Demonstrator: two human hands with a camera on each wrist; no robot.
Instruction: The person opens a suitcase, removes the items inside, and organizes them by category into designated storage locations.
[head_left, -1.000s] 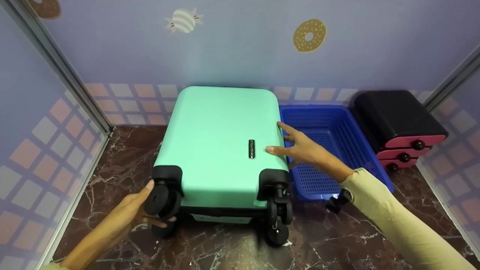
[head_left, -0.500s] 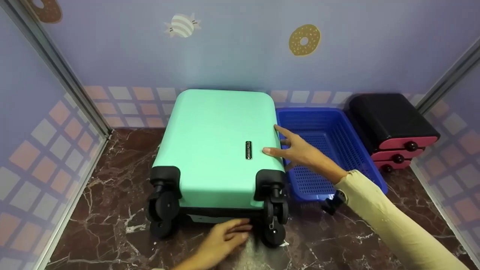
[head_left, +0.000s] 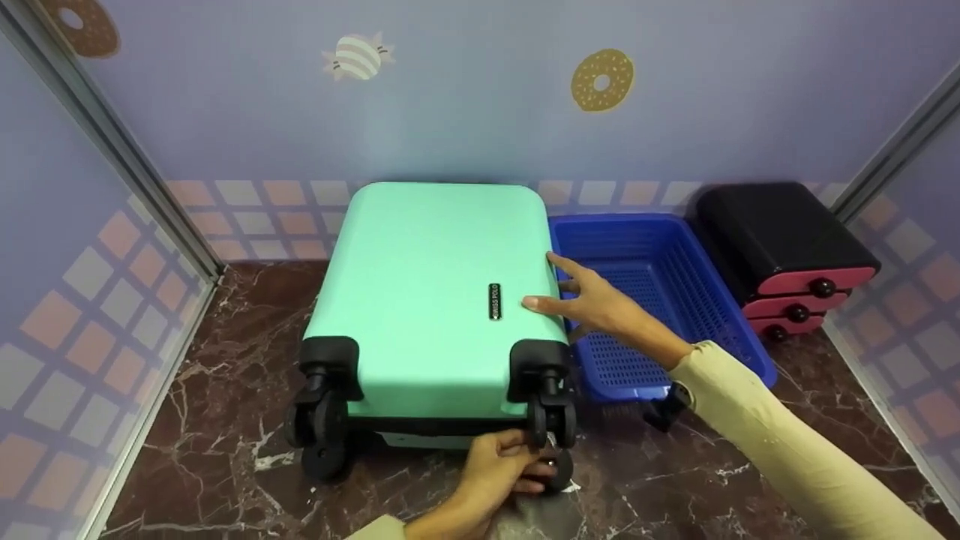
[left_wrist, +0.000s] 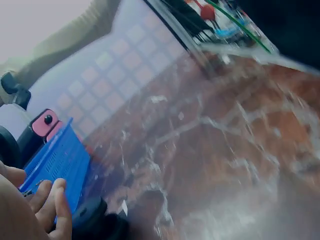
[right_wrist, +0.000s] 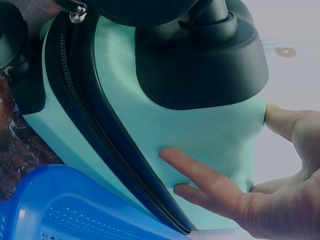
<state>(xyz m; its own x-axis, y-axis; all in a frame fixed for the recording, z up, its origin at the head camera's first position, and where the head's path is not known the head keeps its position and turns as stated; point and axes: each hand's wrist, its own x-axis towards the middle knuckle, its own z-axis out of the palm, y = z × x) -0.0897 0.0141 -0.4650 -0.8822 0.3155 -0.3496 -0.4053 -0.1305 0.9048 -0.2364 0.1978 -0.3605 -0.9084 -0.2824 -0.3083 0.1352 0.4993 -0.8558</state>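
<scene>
A mint-green hard-shell suitcase (head_left: 435,277) lies flat on the floor, its black wheels toward me. My left hand (head_left: 491,469) is at its near right corner, beside the lower right wheel (head_left: 561,472). Its curled fingers pinch at the small metal zipper pull, partly hidden by the hand. In the right wrist view, the zipper pull (right_wrist: 78,14) sits at the top of the black zipper (right_wrist: 95,120), which runs along the suitcase's side. My right hand (head_left: 600,300) rests on the right edge, fingers spread, thumb on the top face.
Right of the suitcase stands a blue perforated basket (head_left: 645,394). Beyond it is a black drawer box (head_left: 787,225) with pink drawer fronts. Patterned partition walls (head_left: 480,112) enclose the dark marble floor (head_left: 255,450) at the back and both sides.
My left hand has left the near left wheel, crossed in front of the suitcase to the right, and reached the zipper pull by the right wheels. The right hand stays on the edge.
</scene>
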